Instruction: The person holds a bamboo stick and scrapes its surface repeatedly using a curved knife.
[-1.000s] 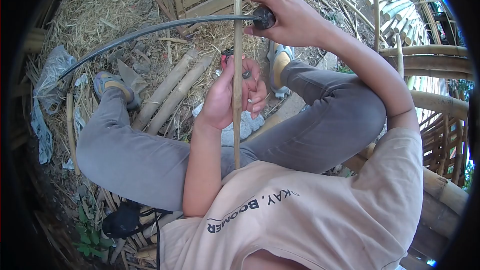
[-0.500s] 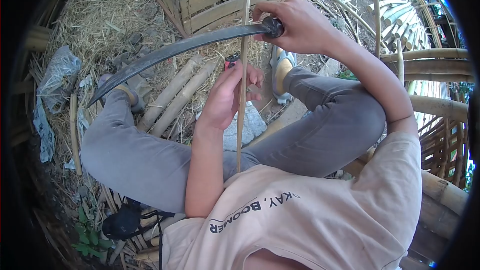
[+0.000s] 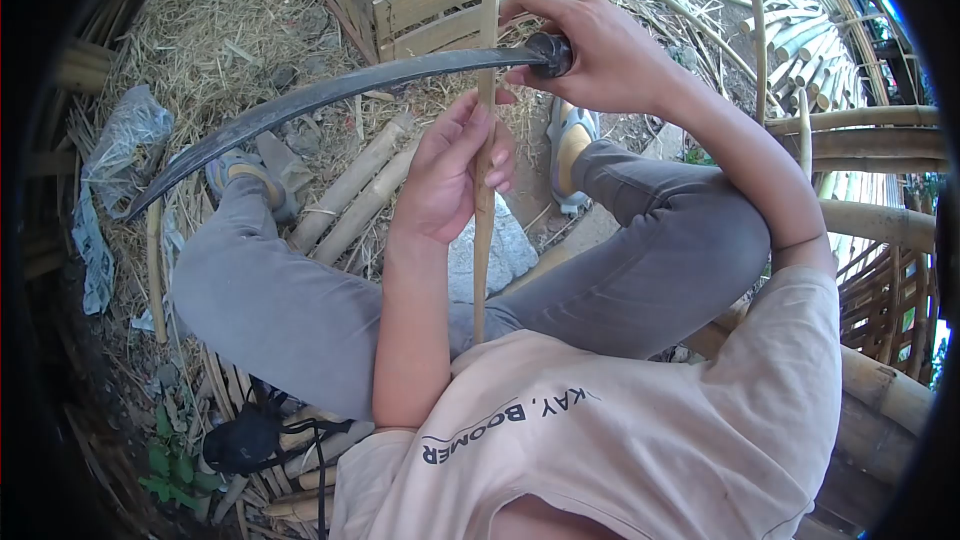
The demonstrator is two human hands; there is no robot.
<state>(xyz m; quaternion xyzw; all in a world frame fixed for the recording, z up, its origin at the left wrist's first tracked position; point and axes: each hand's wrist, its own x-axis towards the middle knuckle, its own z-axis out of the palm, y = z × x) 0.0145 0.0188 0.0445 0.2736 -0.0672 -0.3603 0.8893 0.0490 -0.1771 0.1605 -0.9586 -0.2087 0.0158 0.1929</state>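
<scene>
While the bamboo strip [image 3: 484, 210] is held in front of the body, between the bent legs, its near end is seen at the hem of the beige shirt [image 3: 620, 410]. Partway along its length the strip is clamped by the left hand [image 3: 460, 155], with thumb and fingers bent around it. Beyond that grip the strip is crossed by the curved knife [image 3: 320, 95]; whether it is touched by the blade cannot be told. To the right of the strip, the knife's dark handle [image 3: 550, 56] is gripped by the right hand [image 3: 610, 55], its index finger reached toward the strip. Close to the strip, a pale stone block [image 3: 505, 250] is seen on the ground, partly covered by the strip in this view. To the strip's left, two bamboo lengths [image 3: 355, 180] are laid side by side, and farther left crumpled clear plastic [image 3: 130, 140] is seen. Past the strip's middle, a slatted wooden crate [image 3: 450, 5] is placed near straw [image 3: 230, 40]. Well to the right of the strip, cut bamboo pieces [image 3: 805, 45] are heaped.
</scene>
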